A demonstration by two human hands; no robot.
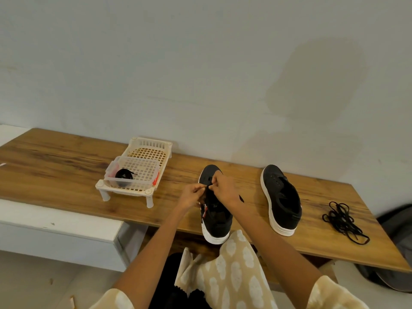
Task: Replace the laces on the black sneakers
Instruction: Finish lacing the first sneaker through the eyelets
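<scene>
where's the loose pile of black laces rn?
Head view: the loose black laces lie on the wooden bench at its far right, just right of the unlaced sneaker, untouched by either hand.

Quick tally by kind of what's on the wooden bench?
Black sneakers: 2
Loose black lace pile: 1
Coiled black lace: 1
Clear plastic container: 1
Cream basket rack: 1
Total: 6

Home room, wooden bench (66, 161), plain wall (200, 63)
</scene>
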